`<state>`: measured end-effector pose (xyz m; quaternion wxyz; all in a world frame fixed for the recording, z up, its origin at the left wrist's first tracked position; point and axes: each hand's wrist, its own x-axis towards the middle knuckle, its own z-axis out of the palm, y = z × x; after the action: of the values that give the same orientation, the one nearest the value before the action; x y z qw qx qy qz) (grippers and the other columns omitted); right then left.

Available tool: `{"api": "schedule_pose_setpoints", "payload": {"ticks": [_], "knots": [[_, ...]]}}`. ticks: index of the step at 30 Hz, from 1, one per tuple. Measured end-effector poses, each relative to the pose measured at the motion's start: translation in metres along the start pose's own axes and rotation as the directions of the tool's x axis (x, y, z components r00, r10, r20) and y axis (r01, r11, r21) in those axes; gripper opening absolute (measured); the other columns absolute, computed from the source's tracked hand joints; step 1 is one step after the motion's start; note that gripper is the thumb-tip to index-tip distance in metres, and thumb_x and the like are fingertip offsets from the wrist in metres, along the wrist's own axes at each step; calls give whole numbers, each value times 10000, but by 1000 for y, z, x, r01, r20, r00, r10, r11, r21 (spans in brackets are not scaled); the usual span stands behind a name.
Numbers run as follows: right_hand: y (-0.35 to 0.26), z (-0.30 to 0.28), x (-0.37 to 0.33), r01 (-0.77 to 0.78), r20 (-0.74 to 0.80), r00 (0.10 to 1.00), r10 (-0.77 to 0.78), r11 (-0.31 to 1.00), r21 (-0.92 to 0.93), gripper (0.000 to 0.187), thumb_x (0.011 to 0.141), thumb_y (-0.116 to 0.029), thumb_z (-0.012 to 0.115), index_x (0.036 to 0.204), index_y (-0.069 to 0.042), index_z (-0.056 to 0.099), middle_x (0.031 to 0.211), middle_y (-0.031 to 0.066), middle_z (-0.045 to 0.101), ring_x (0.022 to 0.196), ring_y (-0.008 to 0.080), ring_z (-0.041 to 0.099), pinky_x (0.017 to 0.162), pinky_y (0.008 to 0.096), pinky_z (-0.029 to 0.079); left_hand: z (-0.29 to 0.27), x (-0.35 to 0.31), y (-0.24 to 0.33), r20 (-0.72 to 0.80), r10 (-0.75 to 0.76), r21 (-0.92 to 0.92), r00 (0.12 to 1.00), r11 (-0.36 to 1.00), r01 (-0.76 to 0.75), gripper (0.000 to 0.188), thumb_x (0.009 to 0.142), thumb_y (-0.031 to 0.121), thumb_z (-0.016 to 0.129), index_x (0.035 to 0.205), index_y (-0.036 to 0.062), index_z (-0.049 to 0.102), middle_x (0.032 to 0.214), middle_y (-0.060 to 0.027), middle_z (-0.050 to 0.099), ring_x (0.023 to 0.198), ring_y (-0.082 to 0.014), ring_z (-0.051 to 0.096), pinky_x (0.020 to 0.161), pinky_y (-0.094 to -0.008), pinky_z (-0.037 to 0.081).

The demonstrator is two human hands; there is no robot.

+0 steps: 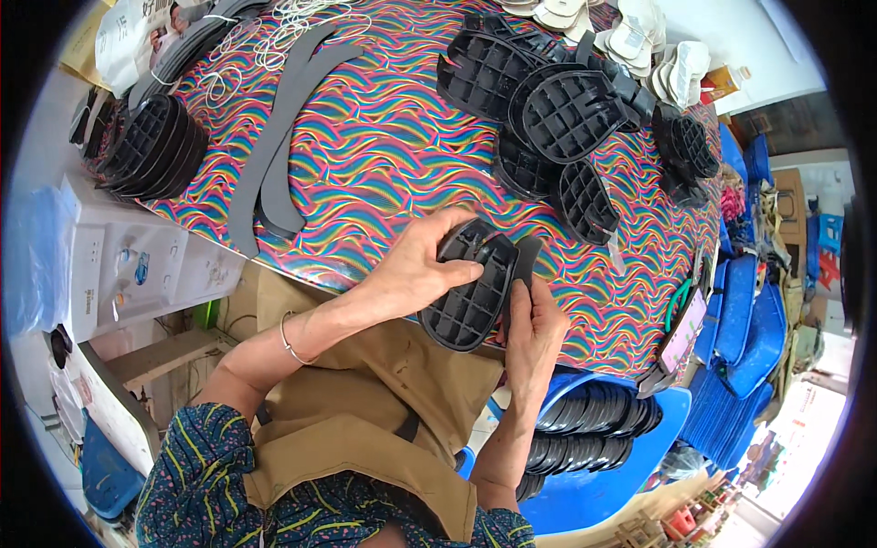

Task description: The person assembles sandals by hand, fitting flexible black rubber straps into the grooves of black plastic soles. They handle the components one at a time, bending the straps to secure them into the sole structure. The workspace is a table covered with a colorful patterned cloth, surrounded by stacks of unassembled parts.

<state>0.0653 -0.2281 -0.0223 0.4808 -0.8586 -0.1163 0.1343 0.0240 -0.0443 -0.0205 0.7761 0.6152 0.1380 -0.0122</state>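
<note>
My left hand is closed on a black oval plastic shell with a ribbed grid inside, its thumb lying across the ribs. The shell is held up in front of the table's near edge, grid side towards me. Pinched in my right hand is a dark grey foam strip, which runs along the shell's right edge. The strip's lower end is hidden behind my fingers. Past my hands, more black grid shells lie heaped on the table.
A patterned tablecloth covers the table. Curved grey foam strips lie on its left, beside stacked black shells and white cord. Cream-coloured pads sit at the back right. A blue bin of black pieces stands below right.
</note>
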Motion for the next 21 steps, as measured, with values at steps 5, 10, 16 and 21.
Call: {"api": "schedule_pose_setpoints", "payload": {"ticks": [5,10,16,21], "knots": [[-13,-2,-1,-9,-5,1000,8,999,-33,260,962,-44,515,1189,15,627,628,122,542,549,118,513,517,313,423,7,3,8,0,-25,33,1000,999,25,353,824,-3,676,1165,-16,588,954,-1,612,876,-56,550,784,-246,471],[-14,-1,-3,4,-27,1000,-5,999,-46,310,965,-41,510,1255,-1,612,660,142,581,567,108,532,528,308,438,8,5,9,-7,-41,104,999,994,42,326,824,-8,667,1142,-19,596,918,6,607,845,-53,544,755,-241,464],[-7,1,-3,43,-55,997,-47,997,-60,320,969,-40,520,1275,8,600,714,194,614,588,130,561,553,312,462,7,9,10,10,-76,100,997,992,74,320,822,-8,670,1133,-29,598,904,-1,623,831,-55,558,731,-244,466],[-1,-1,-6,56,-22,998,-59,989,-137,329,952,-6,530,1274,17,594,723,226,596,588,190,588,567,330,474,9,12,7,16,-73,19,997,997,73,306,814,-18,666,1114,-30,611,908,-8,639,829,-66,577,748,-251,480]]}}
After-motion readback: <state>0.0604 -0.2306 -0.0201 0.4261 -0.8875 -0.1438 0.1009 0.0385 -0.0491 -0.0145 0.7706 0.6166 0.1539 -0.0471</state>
